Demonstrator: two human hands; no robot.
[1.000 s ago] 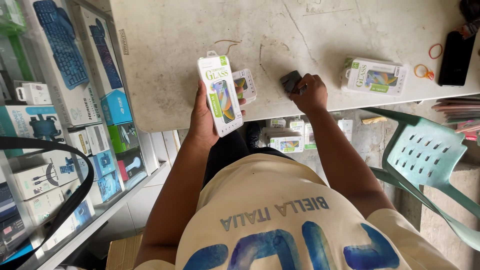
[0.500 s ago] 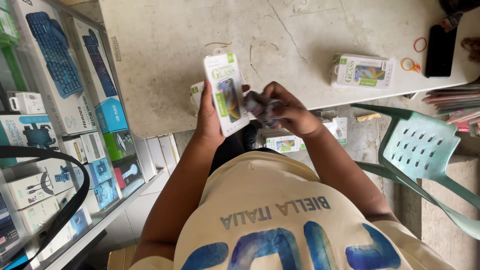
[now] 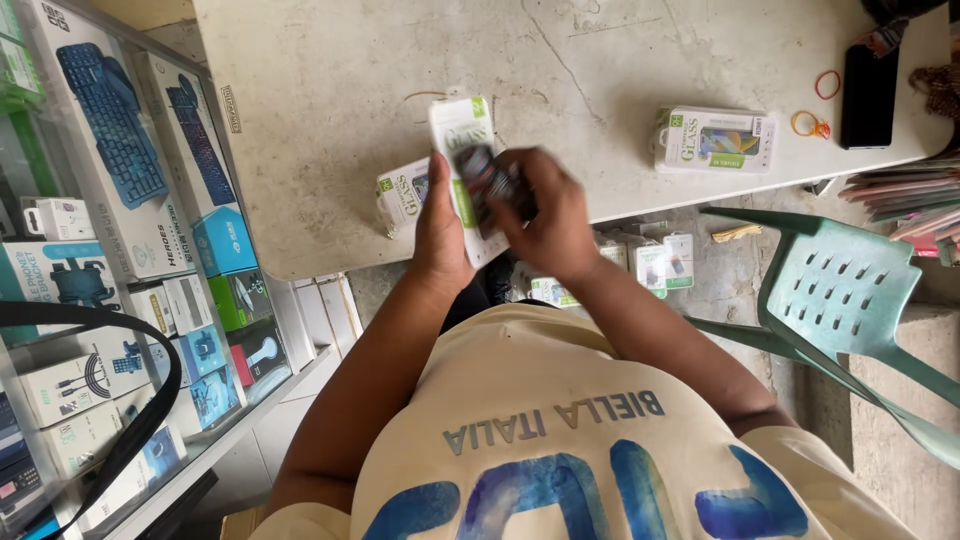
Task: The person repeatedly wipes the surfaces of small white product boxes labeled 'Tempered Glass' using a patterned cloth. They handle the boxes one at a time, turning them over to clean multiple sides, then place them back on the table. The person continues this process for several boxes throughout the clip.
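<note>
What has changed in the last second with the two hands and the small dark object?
The right hand lifted the small dark object off the grey table and brought it onto the white flat package in the left hand. The boxed stack and black phone stayed.

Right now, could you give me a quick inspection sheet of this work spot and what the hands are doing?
Surface: pale, scratched table, stained and cracked.
Job's things: tall white and green package held upright; small dark object pressed against its front, blurred.
Clutter: second package by the left hand; boxed pack lying flat; black phone; two rubber bands.
Hands: left hand grips the tall package from behind; right hand holds the dark object.
Cables: nothing seen loose; black strap at lower left.
Surroundings: glass shelf of keyboard boxes; green plastic chair; more packs on the floor.
</note>
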